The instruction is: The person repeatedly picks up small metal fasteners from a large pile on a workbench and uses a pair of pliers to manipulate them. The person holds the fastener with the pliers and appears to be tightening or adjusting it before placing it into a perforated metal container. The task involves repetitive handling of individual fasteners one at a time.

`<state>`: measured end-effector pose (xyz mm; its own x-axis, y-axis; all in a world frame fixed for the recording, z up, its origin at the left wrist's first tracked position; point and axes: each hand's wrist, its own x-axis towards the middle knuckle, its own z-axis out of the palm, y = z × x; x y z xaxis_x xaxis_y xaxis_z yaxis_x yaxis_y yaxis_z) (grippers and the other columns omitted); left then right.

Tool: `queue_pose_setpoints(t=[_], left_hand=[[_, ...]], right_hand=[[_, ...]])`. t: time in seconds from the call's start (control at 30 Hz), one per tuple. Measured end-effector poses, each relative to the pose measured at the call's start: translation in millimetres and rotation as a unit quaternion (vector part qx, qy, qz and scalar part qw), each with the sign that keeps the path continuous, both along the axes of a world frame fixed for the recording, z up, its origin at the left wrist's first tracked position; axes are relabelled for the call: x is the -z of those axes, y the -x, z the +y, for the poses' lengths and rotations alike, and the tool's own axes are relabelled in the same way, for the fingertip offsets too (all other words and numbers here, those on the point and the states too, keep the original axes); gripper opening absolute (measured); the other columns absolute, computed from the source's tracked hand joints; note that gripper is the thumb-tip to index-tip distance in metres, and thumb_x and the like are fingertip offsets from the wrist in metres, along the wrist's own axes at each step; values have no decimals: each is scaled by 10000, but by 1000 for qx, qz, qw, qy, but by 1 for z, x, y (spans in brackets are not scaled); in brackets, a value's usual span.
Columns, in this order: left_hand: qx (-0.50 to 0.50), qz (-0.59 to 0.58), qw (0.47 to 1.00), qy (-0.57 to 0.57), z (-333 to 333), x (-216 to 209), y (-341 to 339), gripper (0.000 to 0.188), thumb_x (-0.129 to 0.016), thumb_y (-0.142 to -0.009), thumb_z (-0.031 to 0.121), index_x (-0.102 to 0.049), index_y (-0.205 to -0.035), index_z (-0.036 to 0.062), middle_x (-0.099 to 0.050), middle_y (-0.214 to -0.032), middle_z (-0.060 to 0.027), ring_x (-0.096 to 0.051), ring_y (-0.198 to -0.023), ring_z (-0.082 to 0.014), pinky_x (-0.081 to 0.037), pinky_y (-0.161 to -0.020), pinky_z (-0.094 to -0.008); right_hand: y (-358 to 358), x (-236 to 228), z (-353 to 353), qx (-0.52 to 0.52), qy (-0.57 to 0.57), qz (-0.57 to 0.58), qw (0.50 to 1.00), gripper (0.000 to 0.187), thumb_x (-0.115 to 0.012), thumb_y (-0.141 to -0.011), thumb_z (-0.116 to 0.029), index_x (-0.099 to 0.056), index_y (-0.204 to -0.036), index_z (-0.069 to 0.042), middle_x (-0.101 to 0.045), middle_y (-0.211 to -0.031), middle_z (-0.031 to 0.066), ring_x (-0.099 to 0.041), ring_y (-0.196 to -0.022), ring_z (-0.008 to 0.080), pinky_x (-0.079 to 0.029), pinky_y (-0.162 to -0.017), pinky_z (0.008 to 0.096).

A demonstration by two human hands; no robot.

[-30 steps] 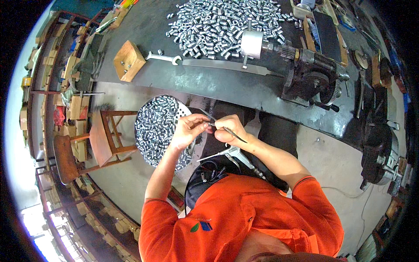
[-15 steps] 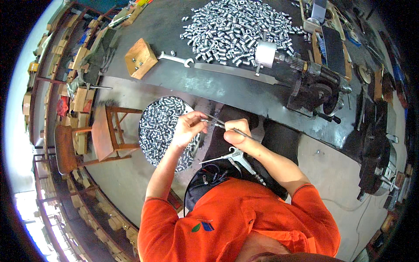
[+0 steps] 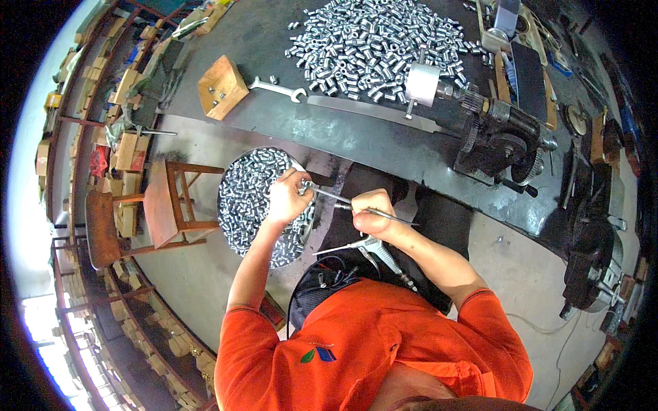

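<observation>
My right hand (image 3: 373,211) is closed around a slim metal rod (image 3: 327,194), which slants from upper left to lower right across my lap. At the rod's left end, my left hand (image 3: 288,196) pinches a small metal sleeve (image 3: 306,185), partly hidden by the fingers. Whether the rod passes into the sleeve is too small to tell. Just behind the left hand stands a round container full of shiny metal sleeves (image 3: 250,198). An air blow gun (image 3: 375,248) lies on my lap, below the right hand.
A large pile of metal sleeves (image 3: 377,48) covers the dark workbench (image 3: 308,127). Along its front lie a wooden box (image 3: 223,89), a wrench (image 3: 277,89) and a long flat file (image 3: 370,111). A geared machine (image 3: 504,140) stands at right. Left are a wooden chair (image 3: 163,205) and shelves.
My left hand has moved left and slightly down, to the container's edge, with the fingers at the rod's left end. More of the rod shows between the hands. The right hand stays nearly in place.
</observation>
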<state>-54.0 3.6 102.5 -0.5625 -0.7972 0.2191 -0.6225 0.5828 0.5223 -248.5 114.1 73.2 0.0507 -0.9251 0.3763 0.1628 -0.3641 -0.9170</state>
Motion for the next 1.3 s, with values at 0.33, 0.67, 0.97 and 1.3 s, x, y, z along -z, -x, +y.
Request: queue_pose_setpoints(t=[0.33, 0.67, 0.97, 1.3], left_hand=[[-4, 2, 1000, 15, 3, 1, 0, 181, -654, -577, 21, -594, -745, 52, -451, -605, -53, -456, -497, -170, -385, -485, -304], [51, -50, 997, 13, 19, -1, 20, 203, -667, -574, 51, -611, -767, 76, -566, -742, -75, -586, -630, -271, -470, -573, -359], [13, -82, 995, 61, -19, -24, 6, 198, -654, -634, 113, -628, -821, 56, -566, -693, -87, -569, -571, -231, -460, -541, -343], [234, -54, 955, 176, -54, -87, 119, 195, -676, -691, 151, -614, -852, 60, -584, -718, -96, -593, -601, -267, -468, -551, -358]], right_hand=[[0, 0, 0, -2, -54, -36, 998, 367, -553, -666, -286, -344, -495, -38, -281, -450, 22, -302, -410, 98, -219, -412, 311], [1, -9, -4, -28, 31, 98, 994, 313, -562, -694, -222, -358, -545, -37, -309, -493, 84, -352, -406, 181, -286, -419, 338], [8, -21, 3, 102, 265, 176, 943, 342, -614, -610, -140, -291, -530, -60, -331, -521, 79, -391, -462, 272, -302, -433, 393], [0, 3, -3, 89, 141, 147, 975, 317, -594, -620, -138, -303, -538, -44, -313, -489, 105, -384, -420, 284, -279, -419, 373]])
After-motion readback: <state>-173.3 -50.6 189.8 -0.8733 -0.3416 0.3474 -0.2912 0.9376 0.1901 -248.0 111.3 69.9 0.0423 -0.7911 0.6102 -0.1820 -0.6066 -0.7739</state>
